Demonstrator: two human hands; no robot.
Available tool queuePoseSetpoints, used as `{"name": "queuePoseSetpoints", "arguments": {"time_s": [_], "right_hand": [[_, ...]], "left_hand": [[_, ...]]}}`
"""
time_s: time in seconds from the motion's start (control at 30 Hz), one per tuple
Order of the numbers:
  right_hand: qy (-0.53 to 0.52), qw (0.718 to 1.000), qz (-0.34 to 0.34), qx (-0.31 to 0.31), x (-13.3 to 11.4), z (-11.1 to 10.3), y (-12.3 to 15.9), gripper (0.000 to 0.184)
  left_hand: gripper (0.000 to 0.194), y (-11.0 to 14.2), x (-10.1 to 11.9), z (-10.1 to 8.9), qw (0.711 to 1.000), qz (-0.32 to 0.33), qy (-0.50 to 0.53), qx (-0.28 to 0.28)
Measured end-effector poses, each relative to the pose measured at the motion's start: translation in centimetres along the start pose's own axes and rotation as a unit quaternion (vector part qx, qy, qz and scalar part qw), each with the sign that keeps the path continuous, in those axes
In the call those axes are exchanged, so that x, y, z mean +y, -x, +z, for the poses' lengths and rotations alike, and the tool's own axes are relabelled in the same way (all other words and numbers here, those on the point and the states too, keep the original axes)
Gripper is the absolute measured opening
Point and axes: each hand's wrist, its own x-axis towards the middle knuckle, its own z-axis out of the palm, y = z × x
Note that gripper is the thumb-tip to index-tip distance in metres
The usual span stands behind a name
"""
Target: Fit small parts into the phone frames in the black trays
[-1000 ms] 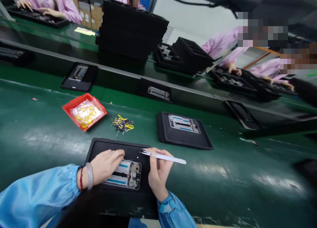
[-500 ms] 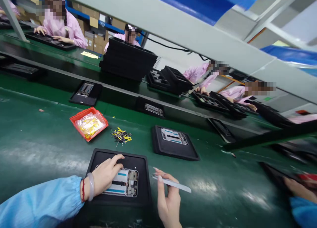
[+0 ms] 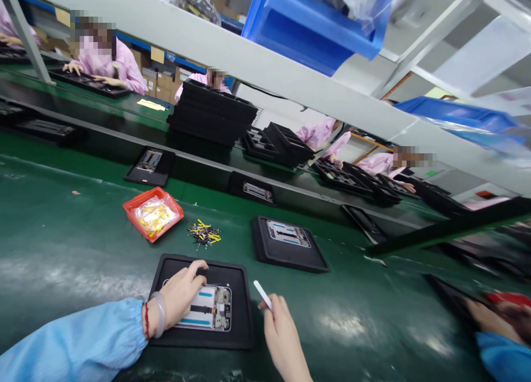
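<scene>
A phone body [image 3: 207, 305] with its inside exposed lies in a black foam tray [image 3: 236, 337] on the green bench. Over its left part rests my left hand [image 3: 182, 293], fingers apart and slightly bent, touching the phone and the tray. Beyond the tray's right edge, my right hand [image 3: 284, 335] is closed around metal tweezers [image 3: 262, 294]. Their flat, rounded end points up and left; the other end is hidden by the hand. Another phone body [image 3: 288, 233] sits on a black foam block [image 3: 290, 256] farther back.
Small black and yellow parts [image 3: 204, 233] lie piled beside a red bin [image 3: 151, 239] holding bagged parts. Other trayed phones stand along the dark strip behind. A shelf beam [image 3: 232, 44] crosses above with a blue bin [image 3: 307, 44]. A co-worker's hand [image 3: 485, 315] is at right.
The tweezers have turned in my right hand: the broad end pointed right before and now points up and left. My left hand stays on the phone. The camera view has tilted upward slightly.
</scene>
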Motion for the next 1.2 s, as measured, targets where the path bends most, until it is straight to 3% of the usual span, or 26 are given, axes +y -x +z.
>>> {"name": "queuePoseSetpoints", "arguments": {"time_s": [0.1,0.17,0.3,0.43,0.63,1.2], "right_hand": [[-0.005,0.999,0.023,-0.043,1.0,0.8,0.6,0.016],[-0.003,0.993,0.082,-0.082,1.2,1.2,0.8,0.016],[0.008,0.956,0.238,-0.170,0.2,1.4,0.2,0.034],[-0.039,0.930,0.307,-0.200,-0.8,1.1,-0.6,0.046],[-0.148,0.912,0.333,-0.187,-1.0,1.1,-0.2,0.052],[-0.233,0.885,0.355,-0.189,-1.4,1.1,0.2,0.053]], "left_hand": [[0.040,-0.2,0.4,-0.7,0.999,-0.016,0.009,-0.043],[0.040,-0.3,0.6,-1.0,0.998,-0.027,0.016,-0.057],[0.040,-0.4,0.6,-1.0,0.996,-0.042,0.014,-0.080],[0.040,-0.3,0.4,-1.0,0.996,-0.041,0.039,-0.066],[0.026,0.0,0.1,-1.4,0.998,-0.011,0.063,0.012],[0.030,0.1,0.2,-1.7,0.999,-0.015,0.028,0.005]]}}
